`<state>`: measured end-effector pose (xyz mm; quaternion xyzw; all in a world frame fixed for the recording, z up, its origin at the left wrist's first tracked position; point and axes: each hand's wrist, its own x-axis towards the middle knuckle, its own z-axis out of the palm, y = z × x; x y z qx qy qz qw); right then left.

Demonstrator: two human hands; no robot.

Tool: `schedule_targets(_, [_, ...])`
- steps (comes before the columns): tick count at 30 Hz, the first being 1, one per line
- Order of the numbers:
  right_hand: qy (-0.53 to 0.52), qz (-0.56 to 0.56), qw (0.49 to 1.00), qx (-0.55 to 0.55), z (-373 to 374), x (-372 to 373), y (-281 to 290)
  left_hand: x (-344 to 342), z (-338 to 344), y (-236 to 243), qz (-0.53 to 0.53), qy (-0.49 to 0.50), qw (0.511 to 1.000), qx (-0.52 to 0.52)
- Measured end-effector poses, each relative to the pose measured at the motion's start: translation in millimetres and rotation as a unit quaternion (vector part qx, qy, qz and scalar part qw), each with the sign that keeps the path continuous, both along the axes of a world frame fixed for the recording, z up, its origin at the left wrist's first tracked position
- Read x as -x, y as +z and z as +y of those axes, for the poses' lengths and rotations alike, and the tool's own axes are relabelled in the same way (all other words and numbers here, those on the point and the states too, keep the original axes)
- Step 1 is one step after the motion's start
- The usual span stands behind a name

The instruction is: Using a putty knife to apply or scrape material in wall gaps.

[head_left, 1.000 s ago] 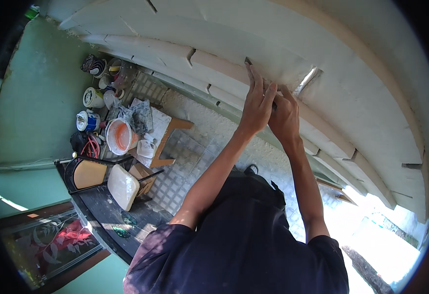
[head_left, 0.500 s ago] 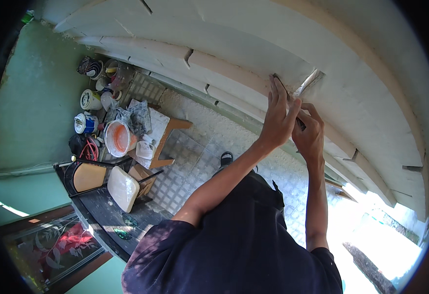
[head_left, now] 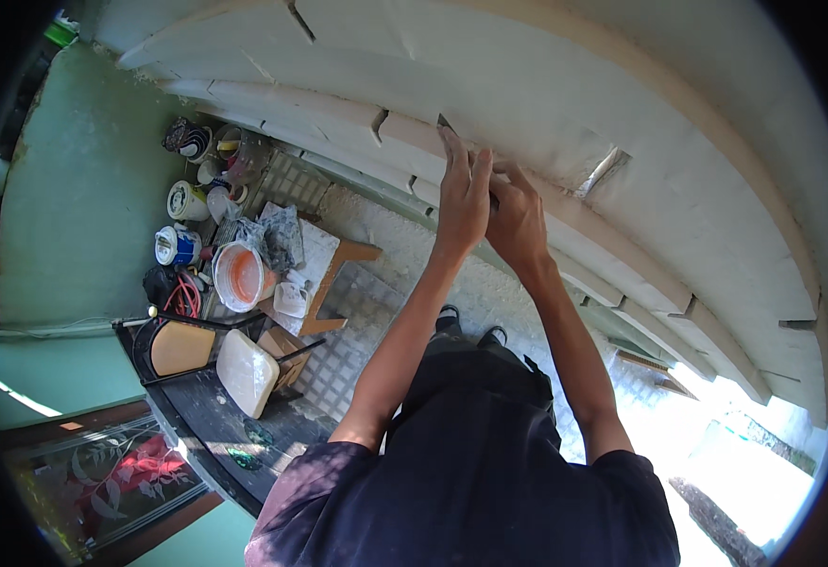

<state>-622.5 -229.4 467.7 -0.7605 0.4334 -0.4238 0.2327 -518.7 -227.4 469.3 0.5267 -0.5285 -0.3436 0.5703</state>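
Note:
Both my hands are raised to a pale, ribbed wall (head_left: pixel 527 85), at the inner edge of one of its long raised ledges (head_left: pixel 612 222). A thin dark scraper (head_left: pixel 445 122) pokes out past my left fingertips, its tip touching or very near the wall. My left hand (head_left: pixel 464 197) has its fingers stretched together along the scraper's blade, thumb raised. Close against it, my right hand (head_left: pixel 518 213) is closed round the rear part of the scraper, mostly hidden by the fingers. To the right, a slot-like gap (head_left: pixel 603 172) interrupts the wall's surface.
At left stand paint buckets (head_left: pixel 178 245), a tub with orange residue (head_left: pixel 242 275) and a splattered wooden stool (head_left: pixel 315 269). A chair (head_left: pixel 247 371) rests by a dark table (head_left: pixel 211 416). My sandalled feet (head_left: pixel 447 317) are on the tiled floor (head_left: pixel 338 331).
Both hands have slid together to the left along the ledge, away from the slot-like gap, carrying the scraper. Its tip now shows beyond the left fingers.

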Motion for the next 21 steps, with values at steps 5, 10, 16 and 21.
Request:
schedule_targets(5, [-0.031, -0.097, 0.993, -0.058, 45.6, 21.9, -14.5, 23.0, 47.0, -17.5, -0.129, 0.017, 0.992, 0.000])
schedule_targets(10, [-0.063, -0.216, 0.945, -0.237, 87.1, 38.4, -24.5, 44.0, 76.0, -18.9, -0.129, -0.038, 0.991, 0.024])
schedule_targets(16, [-0.101, -0.253, 0.937, -0.216, 93.9, 32.8, -29.9, 42.2, 68.5, -6.5, -0.072, -0.159, 0.983, 0.053])
schedule_targets(21, [-0.157, -0.274, 0.922, -0.224, 86.0, 9.0, -35.5, 17.0, 50.3, 1.8, -0.043, -0.279, 0.958, 0.042])
